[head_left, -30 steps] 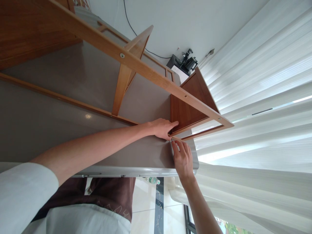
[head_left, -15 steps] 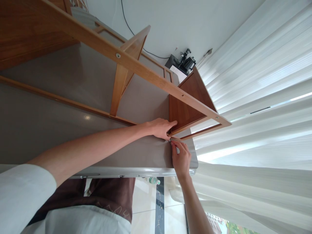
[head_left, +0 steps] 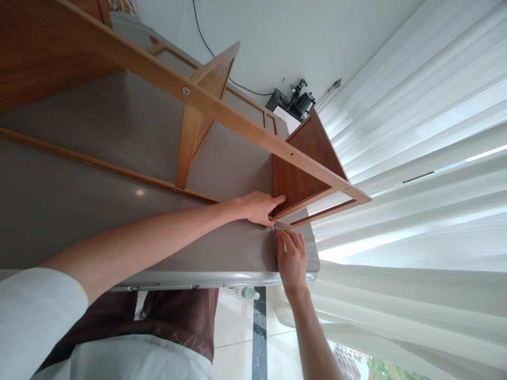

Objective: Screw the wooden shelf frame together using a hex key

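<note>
A wooden shelf frame with slanting cross panels lies on its side on the grey table. My left hand is closed round its near lower corner, thumb against the reddish-brown end panel and fingers at the lower rail. Just in front of that corner, my right hand pinches thumb and forefinger together beside the rail's end. A thin dark bit shows at its fingertips, too small to name. Screw heads sit in the upper rail, and the middle panel stands between the rails.
White curtains hang close to the table's right end. A black appliance stands on a small cabinet beyond the frame, with a black cable along the wall. On the floor below the near edge lies a plastic bottle.
The view has shifted slightly, so everything sits a little further left. My right fingertips have drawn slightly back from the rail's end. My left hand keeps its hold.
</note>
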Demonstrator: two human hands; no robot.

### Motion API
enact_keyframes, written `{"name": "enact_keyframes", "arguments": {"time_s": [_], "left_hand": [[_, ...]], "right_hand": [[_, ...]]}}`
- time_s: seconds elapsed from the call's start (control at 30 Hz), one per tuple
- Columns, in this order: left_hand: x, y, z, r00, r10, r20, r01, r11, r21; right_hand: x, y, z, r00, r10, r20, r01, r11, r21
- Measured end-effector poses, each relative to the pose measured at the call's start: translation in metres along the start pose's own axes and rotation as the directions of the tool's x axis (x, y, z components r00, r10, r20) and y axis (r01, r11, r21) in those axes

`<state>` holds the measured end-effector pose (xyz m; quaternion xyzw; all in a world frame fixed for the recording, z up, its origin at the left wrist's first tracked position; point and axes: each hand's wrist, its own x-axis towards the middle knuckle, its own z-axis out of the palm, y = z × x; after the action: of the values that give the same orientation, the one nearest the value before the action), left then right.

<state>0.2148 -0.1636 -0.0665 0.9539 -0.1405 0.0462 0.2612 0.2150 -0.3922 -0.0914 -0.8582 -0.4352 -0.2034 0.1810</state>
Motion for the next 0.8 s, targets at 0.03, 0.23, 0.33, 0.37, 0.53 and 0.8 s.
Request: {"name": "enact_keyframes", "arguments": {"time_s": [0.03,0.23,0.33,0.37,0.53,0.8], "left_hand": [[-0.0001,0.0001,-0.0001,1.0,0.001,0.0,-0.001,1.0,-0.001],[0.0002,-0.0014,0.0014,1.0,-0.004,-0.003,0.004,1.0,0.003],[0.0004,-0.002,0.0019,1.0,-0.004,0.0,0.004,1.0,0.005],[0.0004,-0.002,0.0018,1.0,-0.004,0.001,0.004,1.0,0.005],[0.0001,-0.0013,0.0007,1.0,0.003,0.007,-0.003,1.0,0.003],[0.0015,-0.0017,0.0013,1.0,0.005,0.012,-0.005,1.0,0.0]], "right_hand": [[0.0011,-0.0002,-0.0004,1.0,-0.013,0.005,0.013,1.0,-0.012],[0.0066,0.0,-0.0029,0.996,-0.087,0.025,0.088,0.993,-0.077],[0.0067,0.0006,-0.0039,0.991,-0.13,0.039,0.133,0.984,-0.12],[0.0067,0.0007,-0.0041,0.989,-0.143,0.045,0.148,0.98,-0.133],[0.007,0.0007,-0.005,0.98,-0.188,0.069,0.198,0.963,-0.185],[0.0064,0.0003,-0.0047,0.978,-0.201,0.056,0.209,0.954,-0.217]]}}
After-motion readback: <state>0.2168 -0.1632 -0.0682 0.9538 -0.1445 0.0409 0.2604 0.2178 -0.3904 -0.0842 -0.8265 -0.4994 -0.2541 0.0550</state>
